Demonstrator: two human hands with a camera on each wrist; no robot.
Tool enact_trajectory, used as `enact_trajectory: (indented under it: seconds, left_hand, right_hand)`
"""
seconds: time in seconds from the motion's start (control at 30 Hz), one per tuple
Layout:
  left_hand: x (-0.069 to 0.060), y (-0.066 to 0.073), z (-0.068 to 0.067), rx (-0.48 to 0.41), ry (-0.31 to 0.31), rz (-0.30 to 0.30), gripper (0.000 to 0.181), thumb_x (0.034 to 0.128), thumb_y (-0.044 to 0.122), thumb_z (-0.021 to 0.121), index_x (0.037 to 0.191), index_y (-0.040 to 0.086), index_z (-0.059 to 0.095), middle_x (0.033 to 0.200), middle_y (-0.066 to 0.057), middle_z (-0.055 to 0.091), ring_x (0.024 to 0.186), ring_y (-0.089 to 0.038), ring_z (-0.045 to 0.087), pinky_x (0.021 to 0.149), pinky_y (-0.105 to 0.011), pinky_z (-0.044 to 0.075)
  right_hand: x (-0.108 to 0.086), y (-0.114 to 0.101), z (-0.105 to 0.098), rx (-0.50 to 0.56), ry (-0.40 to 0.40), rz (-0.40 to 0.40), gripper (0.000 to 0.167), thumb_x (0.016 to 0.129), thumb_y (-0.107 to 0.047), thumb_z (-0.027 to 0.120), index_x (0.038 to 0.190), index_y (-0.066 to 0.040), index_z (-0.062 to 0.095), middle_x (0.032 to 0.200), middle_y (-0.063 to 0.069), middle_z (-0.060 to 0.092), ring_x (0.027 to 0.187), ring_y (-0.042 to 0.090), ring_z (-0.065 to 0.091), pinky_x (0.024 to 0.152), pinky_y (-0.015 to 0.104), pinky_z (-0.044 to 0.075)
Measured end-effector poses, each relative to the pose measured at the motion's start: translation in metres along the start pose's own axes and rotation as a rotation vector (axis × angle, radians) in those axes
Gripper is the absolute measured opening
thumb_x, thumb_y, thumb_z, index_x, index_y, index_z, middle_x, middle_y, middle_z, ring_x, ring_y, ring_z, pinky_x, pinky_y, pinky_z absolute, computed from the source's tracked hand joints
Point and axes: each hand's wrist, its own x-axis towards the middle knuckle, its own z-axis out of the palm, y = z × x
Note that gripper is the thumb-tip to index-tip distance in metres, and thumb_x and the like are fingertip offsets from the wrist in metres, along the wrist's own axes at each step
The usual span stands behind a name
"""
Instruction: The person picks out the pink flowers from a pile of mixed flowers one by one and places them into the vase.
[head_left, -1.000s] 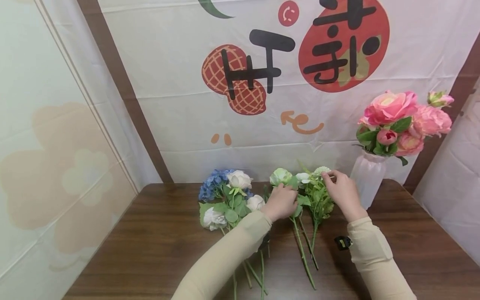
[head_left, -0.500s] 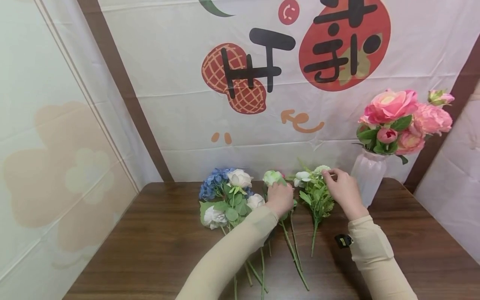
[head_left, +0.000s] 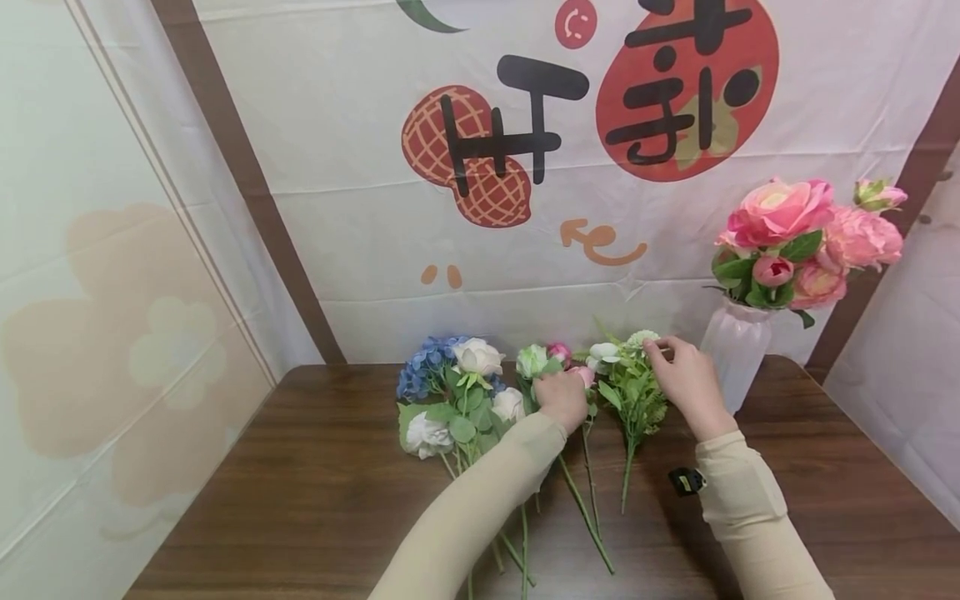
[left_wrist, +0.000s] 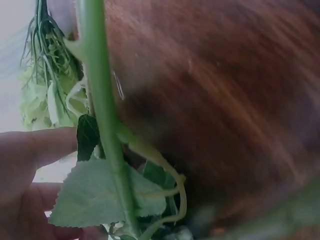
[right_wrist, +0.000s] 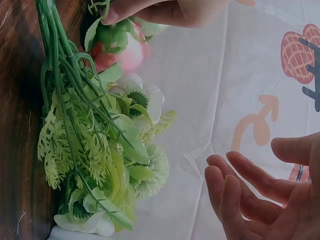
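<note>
In the head view, my left hand [head_left: 561, 400] pinches a leafy flower stem below a pale green rose [head_left: 532, 360]. Pink flowers [head_left: 583, 376] lie just behind it, partly hidden. The left wrist view has a thick green stem [left_wrist: 102, 95] and a serrated leaf [left_wrist: 87, 197] in front of the fingers, which partly hide behind them. My right hand [head_left: 686, 387] hovers beside a bunch of green foliage with white flowers [head_left: 633, 400]. Its fingers [right_wrist: 260, 185] are loosely bent around nothing in the right wrist view.
Blue hydrangea [head_left: 427, 367] and white roses [head_left: 480, 357] lie at the left of the brown table [head_left: 315, 475]. A ribbed white vase [head_left: 738, 346] with pink peonies [head_left: 783, 217] stands at the back right. The printed cloth [head_left: 360, 250] hangs behind the table.
My left hand has shifted the green rose and the pink flowers left, away from the foliage bunch. The pink blooms now show. My right hand stays almost where it was.
</note>
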Motion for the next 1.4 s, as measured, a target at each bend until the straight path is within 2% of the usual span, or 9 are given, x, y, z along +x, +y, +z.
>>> enact_trajectory:
  seconds: [0.07, 0.17, 0.33, 0.43, 0.6, 0.73, 0.87, 1.17, 1.4]
  left_hand:
    - [0.002, -0.001, 0.0, -0.034, 0.002, -0.005, 0.021, 0.0862, 0.028, 0.062, 0.105, 0.022, 0.068, 0.109, -0.001, 0.069, 0.099, -0.022, 0.062, 0.081, -0.038, 0.047]
    - [0.003, -0.004, -0.002, -0.082, -0.005, -0.024, 0.018, 0.0845, 0.025, 0.062, 0.101, 0.023, 0.069, 0.105, -0.001, 0.07, 0.095, -0.022, 0.064, 0.077, -0.037, 0.049]
    - [0.004, -0.009, -0.003, -0.154, -0.039, -0.058, 0.024, 0.0815, 0.029, 0.065, 0.103, 0.02, 0.069, 0.102, -0.002, 0.07, 0.091, -0.021, 0.065, 0.073, -0.036, 0.051]
    - [0.005, -0.014, -0.001, -0.211, -0.049, -0.074, 0.023, 0.0801, 0.03, 0.067, 0.099, 0.017, 0.07, 0.099, -0.003, 0.07, 0.087, -0.021, 0.066, 0.069, -0.038, 0.052]
    - [0.007, -0.021, 0.003, -0.287, -0.045, -0.097, 0.013, 0.0789, 0.026, 0.067, 0.086, 0.016, 0.069, 0.09, -0.004, 0.071, 0.078, -0.022, 0.066, 0.063, -0.041, 0.052]
    - [0.007, -0.025, 0.004, -0.313, -0.041, -0.103, 0.006, 0.079, 0.023, 0.065, 0.081, 0.017, 0.068, 0.089, -0.003, 0.07, 0.077, -0.021, 0.066, 0.063, -0.041, 0.052]
    - [0.006, -0.028, 0.004, -0.344, -0.023, -0.11, 0.005, 0.0758, 0.019, 0.064, 0.076, 0.014, 0.066, 0.086, -0.006, 0.07, 0.071, -0.022, 0.065, 0.057, -0.04, 0.051]
    - [0.001, -0.04, -0.002, -0.451, -0.005, -0.122, 0.024, 0.0747, 0.02, 0.069, 0.062, 0.016, 0.049, 0.072, -0.004, 0.063, 0.064, -0.019, 0.059, 0.051, -0.033, 0.046]
    - [-0.002, -0.055, -0.006, -0.602, 0.02, -0.12, 0.03, 0.072, 0.014, 0.067, 0.055, 0.017, 0.043, 0.055, 0.002, 0.048, 0.053, -0.016, 0.048, 0.045, -0.032, 0.037]
  right_hand:
    - [0.001, -0.001, 0.0, 0.002, -0.004, 0.001, 0.065, 0.098, -0.053, 0.031, 0.124, 0.001, 0.057, 0.114, 0.027, 0.063, 0.095, 0.04, 0.062, 0.078, 0.051, 0.049]
    - [0.001, -0.001, 0.0, 0.003, -0.005, 0.006, 0.065, 0.098, -0.053, 0.031, 0.125, 0.0, 0.057, 0.114, 0.027, 0.063, 0.096, 0.04, 0.061, 0.078, 0.051, 0.049]
    - [0.001, -0.001, 0.002, -0.011, -0.007, 0.003, 0.066, 0.098, -0.054, 0.03, 0.125, 0.0, 0.057, 0.114, 0.026, 0.064, 0.094, 0.039, 0.062, 0.076, 0.05, 0.049]
    - [0.0, 0.0, 0.004, -0.02, -0.016, 0.003, 0.067, 0.098, -0.055, 0.03, 0.125, -0.001, 0.057, 0.114, 0.026, 0.064, 0.092, 0.037, 0.063, 0.075, 0.049, 0.05]
    - [0.0, 0.0, 0.006, -0.024, -0.017, 0.008, 0.066, 0.098, -0.055, 0.03, 0.124, -0.001, 0.058, 0.114, 0.026, 0.063, 0.092, 0.037, 0.063, 0.074, 0.048, 0.05]
    - [0.001, -0.001, 0.007, -0.028, -0.017, 0.005, 0.066, 0.098, -0.055, 0.03, 0.124, 0.0, 0.058, 0.114, 0.026, 0.063, 0.093, 0.038, 0.062, 0.076, 0.049, 0.049]
    - [0.001, -0.002, 0.008, -0.028, -0.029, 0.013, 0.066, 0.098, -0.055, 0.029, 0.125, 0.0, 0.057, 0.115, 0.027, 0.062, 0.095, 0.039, 0.061, 0.077, 0.05, 0.049]
    - [0.001, -0.001, 0.008, -0.035, -0.034, 0.011, 0.065, 0.099, -0.054, 0.03, 0.126, -0.001, 0.057, 0.116, 0.026, 0.062, 0.097, 0.04, 0.06, 0.078, 0.051, 0.048]
    - [0.0, -0.003, 0.01, -0.05, -0.012, -0.016, 0.061, 0.099, -0.051, 0.033, 0.123, -0.001, 0.059, 0.108, 0.024, 0.066, 0.092, 0.038, 0.063, 0.077, 0.05, 0.049]
